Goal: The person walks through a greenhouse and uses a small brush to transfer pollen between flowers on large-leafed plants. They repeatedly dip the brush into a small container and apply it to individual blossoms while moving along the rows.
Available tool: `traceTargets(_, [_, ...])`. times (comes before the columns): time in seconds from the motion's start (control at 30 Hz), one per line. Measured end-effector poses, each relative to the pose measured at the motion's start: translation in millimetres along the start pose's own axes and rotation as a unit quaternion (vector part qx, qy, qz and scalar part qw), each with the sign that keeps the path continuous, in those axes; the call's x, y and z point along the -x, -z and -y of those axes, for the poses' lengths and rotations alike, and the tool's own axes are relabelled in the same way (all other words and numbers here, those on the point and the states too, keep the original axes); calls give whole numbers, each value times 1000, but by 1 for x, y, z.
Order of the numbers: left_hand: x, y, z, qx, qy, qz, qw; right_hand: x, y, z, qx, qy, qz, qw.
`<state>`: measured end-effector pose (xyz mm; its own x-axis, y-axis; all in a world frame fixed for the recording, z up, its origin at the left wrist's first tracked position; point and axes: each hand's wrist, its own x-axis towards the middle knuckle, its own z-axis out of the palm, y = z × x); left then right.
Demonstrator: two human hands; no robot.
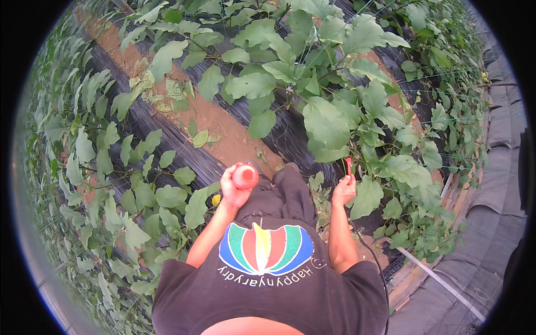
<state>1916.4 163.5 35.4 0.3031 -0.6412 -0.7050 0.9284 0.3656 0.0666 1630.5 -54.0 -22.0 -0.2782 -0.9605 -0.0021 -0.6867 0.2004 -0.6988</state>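
My left hand is closed around a small red plastic bottle with an open mouth, held over my dark trousers. At the right, my right hand pinches a thin red tool that points away from me; its exact kind cannot be told. The tip of the red tool is close to the leaves and stems of an eggplant plant, which bears small purple flowers. Whether the tip touches the plant cannot be told. The inside of the bottle is not clear.
Ridges under black plastic mulch run diagonally, with a bare soil path between them. Dense eggplant foliage stands at the left. Thin green strings cross the plants at the right. A dark cable hangs beside my right arm. Grey covering lies at the far right.
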Motion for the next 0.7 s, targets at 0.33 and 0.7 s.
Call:
traceTargets(0.33, [-9,-1,-26,-26,12,13,1000,2,3,68,-230,50,-15,972])
traceTargets(0.7, [4,2,-42,57,-96,15,994,-48,-91,208,19,467,291,834])
